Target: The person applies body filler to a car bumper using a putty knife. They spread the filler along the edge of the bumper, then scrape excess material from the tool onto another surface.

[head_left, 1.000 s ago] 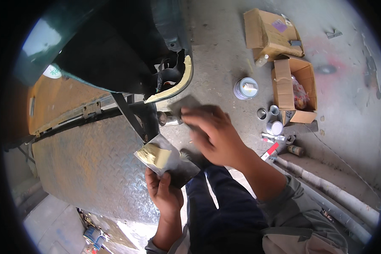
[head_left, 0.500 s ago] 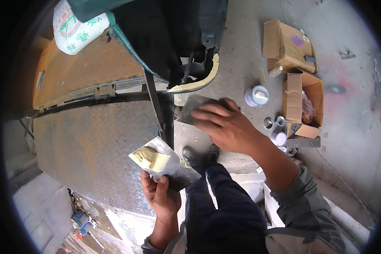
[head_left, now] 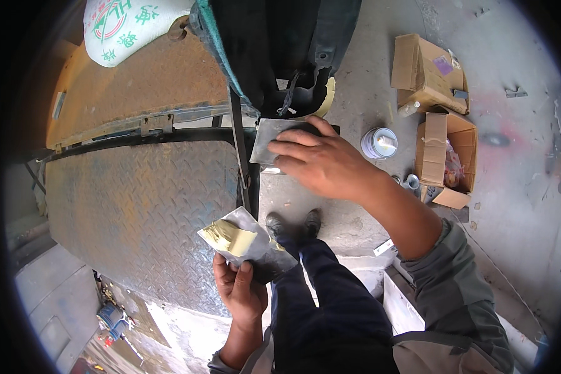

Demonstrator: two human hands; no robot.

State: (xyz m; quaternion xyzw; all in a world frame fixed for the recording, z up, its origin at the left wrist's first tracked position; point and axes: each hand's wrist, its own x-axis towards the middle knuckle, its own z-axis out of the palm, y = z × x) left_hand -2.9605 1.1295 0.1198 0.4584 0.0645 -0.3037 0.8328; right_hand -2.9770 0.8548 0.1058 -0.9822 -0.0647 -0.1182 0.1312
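My left hand (head_left: 240, 290) grips a flat metal plate (head_left: 263, 255) by its near edge, thumb on top. A thick dollop of pale yellow putty (head_left: 227, 238) sits on the plate's left end. In my right hand (head_left: 327, 162) is a thin rectangular metal putty spreader (head_left: 267, 141), fingers spread over its upper face. The spreader is at the lower rim of a dark, hollow vehicle panel (head_left: 299, 56) and covers part of it; whether they touch, I cannot tell. Cream putty (head_left: 330, 93) shows on the panel's right rim.
A rusty tread-plate step (head_left: 143, 218) lies to the left, below a rusty sheet (head_left: 149, 93) with a white printed sack (head_left: 131, 28) on it. A dark metal strut (head_left: 239, 143) runs near the spreader. Rightward stand a paint can (head_left: 379, 143) and two cardboard boxes (head_left: 427, 81).
My right hand has brought the spreader up and left to the panel's lower rim, hiding much of the putty strip there. The plate in my left hand has shifted slightly right.
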